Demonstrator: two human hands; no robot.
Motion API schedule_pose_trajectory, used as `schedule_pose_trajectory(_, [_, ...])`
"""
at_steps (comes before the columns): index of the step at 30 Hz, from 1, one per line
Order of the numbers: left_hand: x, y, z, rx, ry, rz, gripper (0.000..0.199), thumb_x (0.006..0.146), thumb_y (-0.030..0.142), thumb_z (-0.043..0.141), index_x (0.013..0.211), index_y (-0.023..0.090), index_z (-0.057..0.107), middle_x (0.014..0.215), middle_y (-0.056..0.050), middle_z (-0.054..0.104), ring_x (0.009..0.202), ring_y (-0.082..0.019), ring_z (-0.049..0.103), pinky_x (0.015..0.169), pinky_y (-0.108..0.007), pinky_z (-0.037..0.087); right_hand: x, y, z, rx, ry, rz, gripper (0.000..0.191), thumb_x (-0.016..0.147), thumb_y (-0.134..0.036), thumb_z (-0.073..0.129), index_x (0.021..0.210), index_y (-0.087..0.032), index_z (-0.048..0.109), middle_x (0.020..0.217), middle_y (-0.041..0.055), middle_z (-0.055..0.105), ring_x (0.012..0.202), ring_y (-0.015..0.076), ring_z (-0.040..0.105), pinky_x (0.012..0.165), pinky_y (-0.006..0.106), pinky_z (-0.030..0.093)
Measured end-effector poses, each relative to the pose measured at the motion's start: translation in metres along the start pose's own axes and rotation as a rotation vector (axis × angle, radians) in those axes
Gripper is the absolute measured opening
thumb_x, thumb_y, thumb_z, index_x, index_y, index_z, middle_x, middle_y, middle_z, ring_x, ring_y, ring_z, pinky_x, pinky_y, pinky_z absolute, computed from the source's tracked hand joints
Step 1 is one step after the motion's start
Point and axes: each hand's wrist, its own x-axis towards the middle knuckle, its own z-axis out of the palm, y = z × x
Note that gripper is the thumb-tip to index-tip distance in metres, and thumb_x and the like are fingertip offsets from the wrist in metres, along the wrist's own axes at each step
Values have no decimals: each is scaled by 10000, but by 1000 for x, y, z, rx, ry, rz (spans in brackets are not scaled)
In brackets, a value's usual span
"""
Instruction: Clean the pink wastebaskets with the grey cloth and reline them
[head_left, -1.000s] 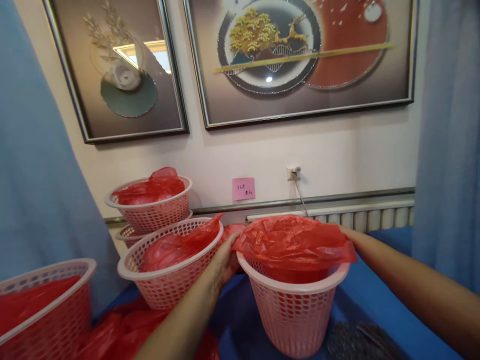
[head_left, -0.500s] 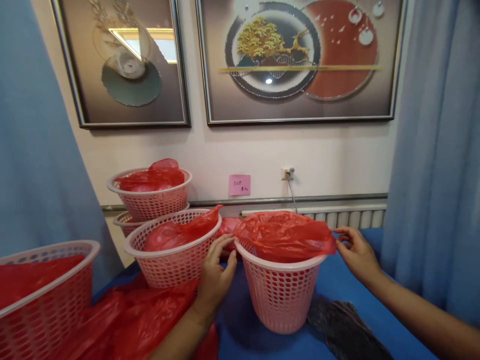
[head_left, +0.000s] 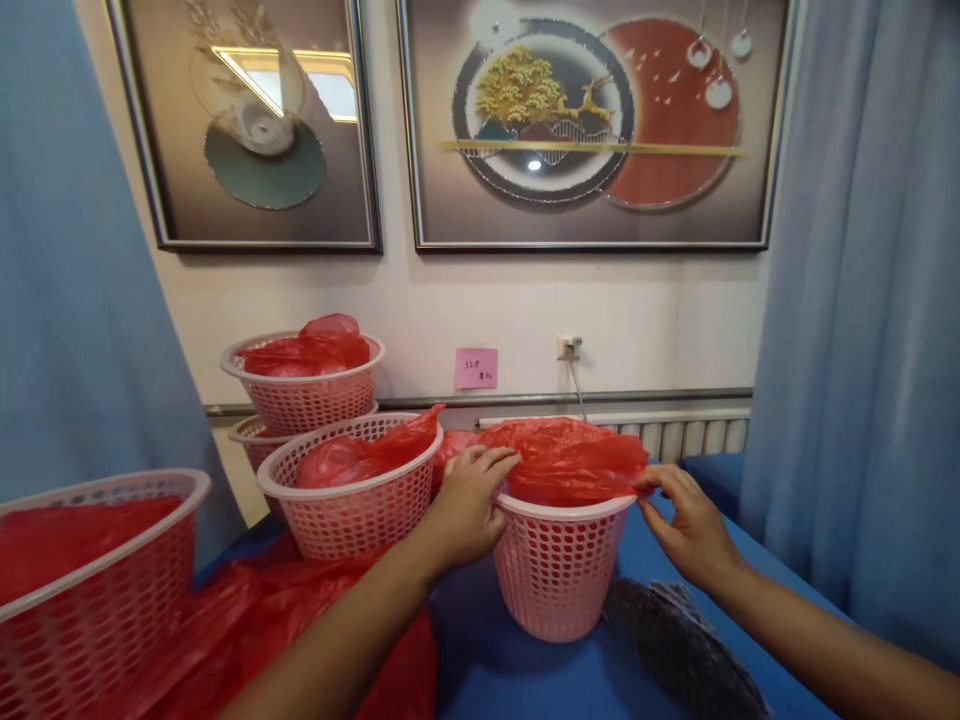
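A pink perforated plastic basket (head_left: pixel 556 570) stands upright on the blue cover, a red plastic bag (head_left: pixel 577 460) bunched in its mouth and spread over the far and right rim. My left hand (head_left: pixel 469 508) is closed at the basket's left rim, fingers over the top against the bag's edge and thumb outside. At the right rim, my right hand (head_left: pixel 694 525) pinches the bag's edge between thumb and fingers. How far the bag reaches down inside is only partly visible through the holes.
Left stand more pink baskets with red bags inside: a middle one (head_left: pixel 352 520), a stacked one (head_left: pixel 307 395) and a near one (head_left: pixel 97 600). Loose red bags (head_left: pixel 300 620) lie in front. Dark bundled material (head_left: pixel 686 640) is at right. Blue curtains (head_left: pixel 847 300) hang either side.
My left hand has moved right and up, from beside the rim onto it. My right hand has shifted slightly left, bringing the bag's edge closer to the right rim.
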Motion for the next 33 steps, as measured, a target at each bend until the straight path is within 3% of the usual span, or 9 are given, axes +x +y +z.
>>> schedule_pose_trajectory(5, [3, 11, -8, -44, -18, 46, 676, 689, 82, 613, 1359, 161, 642, 1394, -123, 671, 1328, -357, 513, 1169, -603, 332, -1, 3, 0, 52, 9, 33, 63, 947, -245, 589, 965, -260, 647, 973, 35, 704, 922, 234, 656, 807, 378, 495])
schedule_pose_trajectory(10, [3, 18, -6, -206, 99, 31, 366, 811, 191, 698, 1176, 196, 710, 1242, -96, 737, 1227, -292, 602, 1113, -519, 426, -10, 7, -2, 130, 25, 108, 102, 964, -324, 589, 971, -254, 664, 1002, 36, 719, 944, 224, 660, 825, 364, 493])
schedule_pose_trajectory(12, [8, 20, -5, -161, 126, 63, 243, 853, 193, 707, 1094, 205, 732, 1233, -87, 744, 1224, -285, 603, 1125, -528, 408, -13, 9, -3, 140, 43, 139, 134, 957, -360, 595, 968, -249, 670, 995, 41, 725, 939, 230, 663, 826, 365, 495])
schedule_pose_trajectory(15, [18, 23, -7, -31, 70, 162, 133, 880, 178, 724, 1003, 216, 759, 1302, -78, 725, 1293, -301, 556, 1142, -551, 375, -13, 10, -4, 146, 87, 197, 179, 945, -403, 601, 973, -242, 672, 988, 52, 730, 933, 239, 663, 831, 374, 507])
schedule_pose_trajectory(19, [31, 27, -13, 73, -51, 208, 124, 860, 205, 768, 978, 237, 792, 1329, -63, 716, 1307, -322, 545, 1093, -538, 399, -11, 6, -7, 154, 124, 230, 195, 933, -418, 613, 985, -239, 669, 995, 62, 726, 921, 239, 656, 840, 382, 523])
schedule_pose_trajectory(22, [37, 28, -12, 119, -89, 208, 80, 872, 209, 737, 878, 249, 806, 1189, -55, 760, 1187, -298, 600, 1019, -482, 426, -9, 2, -10, 172, 143, 221, 189, 929, -415, 619, 977, -239, 672, 979, 61, 725, 920, 239, 659, 834, 379, 529])
schedule_pose_trajectory(27, [38, 30, -5, 172, -83, 194, 171, 912, 121, 637, 823, 182, 769, 965, -96, 753, 988, -280, 619, 928, -460, 427, -9, -5, -14, 201, 169, 222, 175, 924, -404, 639, 958, -239, 686, 936, 40, 723, 888, 224, 661, 824, 357, 530])
schedule_pose_trajectory(30, [37, 31, -6, 181, -82, 187, 167, 937, 122, 620, 873, 167, 767, 995, -107, 751, 1013, -286, 617, 924, -461, 420, -9, -6, -14, 213, 165, 227, 186, 923, -413, 642, 954, -237, 694, 928, 38, 725, 880, 221, 664, 819, 351, 533])
schedule_pose_trajectory(33, [40, 28, -9, 170, -94, 196, 67, 895, 197, 726, 887, 210, 790, 1100, -74, 754, 1100, -292, 606, 967, -462, 398, -6, -4, -12, 232, 178, 249, 222, 917, -443, 652, 957, -230, 699, 924, 44, 730, 876, 222, 668, 818, 356, 538])
